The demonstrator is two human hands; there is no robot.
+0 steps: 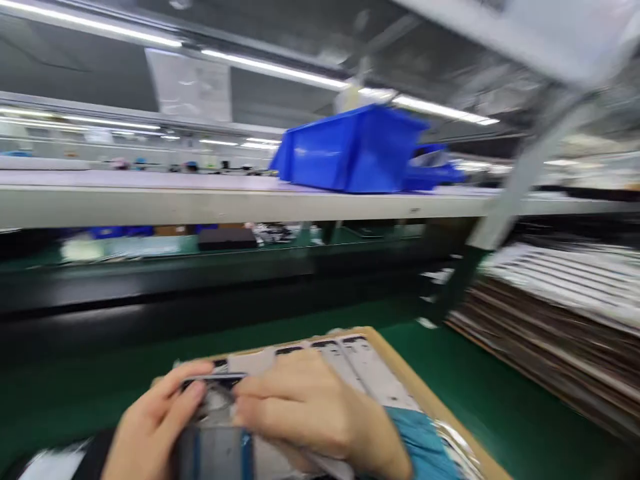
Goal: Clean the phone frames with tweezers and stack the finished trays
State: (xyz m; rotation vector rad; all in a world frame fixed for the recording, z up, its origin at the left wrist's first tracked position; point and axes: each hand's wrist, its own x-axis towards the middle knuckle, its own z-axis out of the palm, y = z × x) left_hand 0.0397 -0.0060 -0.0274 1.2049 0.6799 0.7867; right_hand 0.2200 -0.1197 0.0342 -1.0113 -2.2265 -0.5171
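A phone frame (220,440), grey with blue side strips and a dark top edge, is held upright near the bottom of the view. My left hand (155,420) grips its upper left corner between thumb and fingers. At its upper right edge, my right hand (305,407) is closed, fingertips pressed together against the part. What those fingertips pinch is hidden and blurred. Underneath both hands is a tan-edged board (400,373) carrying several pale, phone-sized panels (377,373) side by side. A teal sleeve (420,440) covers my right forearm.
The green bench top (450,373) surrounds the board. To the right is a tall stack of boards (550,347) beside a slanted white post (520,173). A white shelf (200,203) crosses ahead, with blue bins (345,150) on it.
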